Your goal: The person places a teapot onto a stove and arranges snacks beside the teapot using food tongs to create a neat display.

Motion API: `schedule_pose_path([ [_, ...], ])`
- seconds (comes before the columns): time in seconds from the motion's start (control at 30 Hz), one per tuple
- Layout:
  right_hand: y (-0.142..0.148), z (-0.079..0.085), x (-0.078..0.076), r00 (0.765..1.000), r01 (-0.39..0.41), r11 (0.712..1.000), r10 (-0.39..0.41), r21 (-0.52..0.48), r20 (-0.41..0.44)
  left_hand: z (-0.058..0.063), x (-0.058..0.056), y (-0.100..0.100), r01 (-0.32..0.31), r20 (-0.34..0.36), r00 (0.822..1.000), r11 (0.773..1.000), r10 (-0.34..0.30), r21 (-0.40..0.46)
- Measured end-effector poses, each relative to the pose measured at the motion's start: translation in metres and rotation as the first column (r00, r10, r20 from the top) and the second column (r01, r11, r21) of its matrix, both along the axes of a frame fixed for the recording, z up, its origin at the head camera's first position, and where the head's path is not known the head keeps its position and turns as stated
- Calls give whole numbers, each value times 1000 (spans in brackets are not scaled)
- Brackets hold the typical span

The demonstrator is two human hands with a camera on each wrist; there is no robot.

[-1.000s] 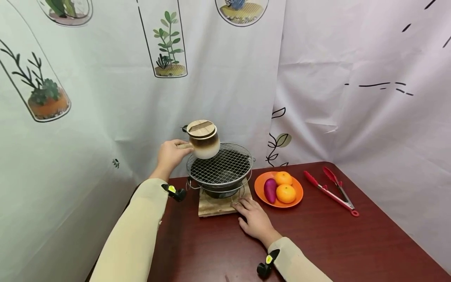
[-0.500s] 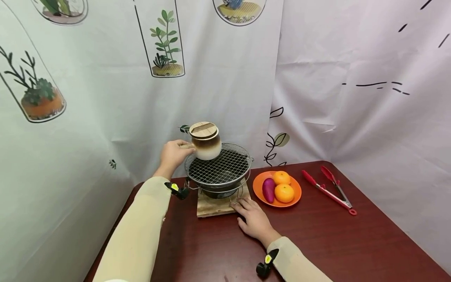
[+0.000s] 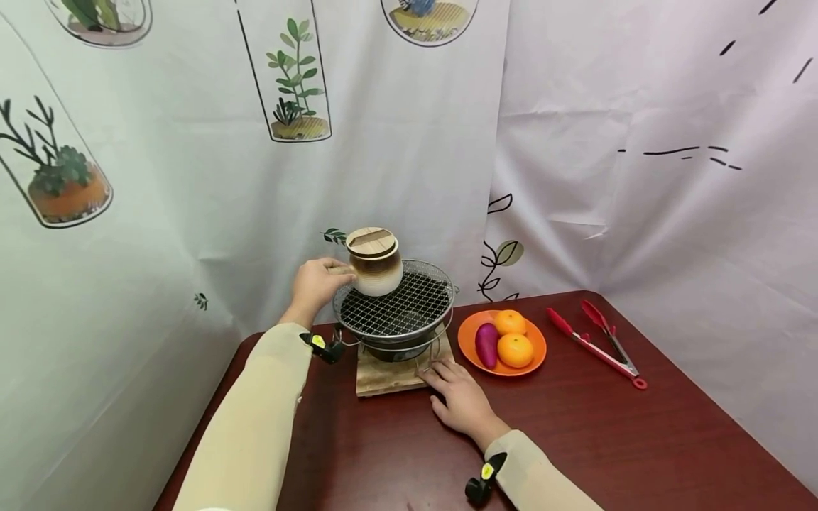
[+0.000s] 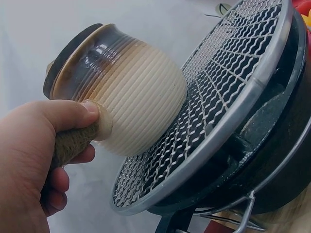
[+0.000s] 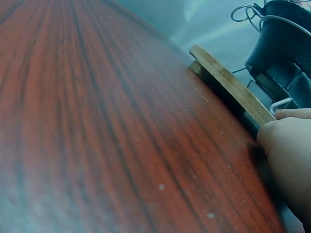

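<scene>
In the head view my left hand [image 3: 316, 285] grips the side handle of a small ceramic pot [image 3: 377, 278], brown at the shoulder and cream below, with a wooden lid [image 3: 371, 242]. The left wrist view shows the thumb over the cord-wrapped handle [image 4: 73, 143]. The pot's base is close over the round wire grate [image 3: 396, 316] of a black tabletop grill [image 3: 396, 350]. Below it lies a wooden board [image 3: 383, 381]. My right hand [image 3: 465, 401] rests at the board's front right corner, its relaxed fingers beside a wire leg of the stand.
Right of the grill, an orange plate [image 3: 469, 354] bears two oranges [image 3: 515, 350] and a purple, elongated vegetable [image 3: 487, 345]. Red-handled tongs [image 3: 601, 351] lie further right on the dark red table [image 3: 383, 454]. Printed white curtains [image 3: 409, 170] hang close behind the table.
My left hand has brought the pot slightly down and to the right over the grate. My right hand stays at the board. The head view has shifted a little.
</scene>
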State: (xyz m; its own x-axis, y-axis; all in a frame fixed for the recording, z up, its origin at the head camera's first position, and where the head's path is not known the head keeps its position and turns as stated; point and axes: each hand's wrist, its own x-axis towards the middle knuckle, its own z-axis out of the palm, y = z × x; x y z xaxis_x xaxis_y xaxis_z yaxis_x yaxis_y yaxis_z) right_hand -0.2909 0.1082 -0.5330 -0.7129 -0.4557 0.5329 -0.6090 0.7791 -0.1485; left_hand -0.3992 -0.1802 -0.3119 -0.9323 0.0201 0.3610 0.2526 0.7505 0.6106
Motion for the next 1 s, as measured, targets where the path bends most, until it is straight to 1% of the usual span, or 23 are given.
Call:
schedule_pose_path([
  [0.23, 1, -1, 0, 1000, -15, 1000, 15, -4, -19, -2, -2, 1, 8, 2, 1000, 1000, -8, 8],
  [0.37, 1, -1, 0, 1000, -8, 1000, 8, -1, -27, -3, -3, 0, 18, 1, 1000, 1000, -18, 23],
  [0.47, 1, -2, 1, 1000, -1, 1000, 1, -2, -29, -4, -5, -2, 31, 16, 999, 999, -32, 38],
  [0.6, 0, -2, 2, 1000, -5, 1000, 4, -8, -26, -6, -11, -4, 54, 37, 998, 998, -56, 45],
  [0.77, 1, -3, 1, 999, -10, 1000, 9, -16, -42, -5, -18, -7, 97, 11, 995, 995, -98, 33],
  [0.9, 0, -3, -1, 998, -24, 999, 22, -26, -55, -4, -20, -8, 121, -4, 993, 992, -121, 41],
  [1.0, -1, -2, 0, 998, -33, 999, 31, -33, -50, -4, -21, -9, 130, -9, 992, 990, -130, 53],
])
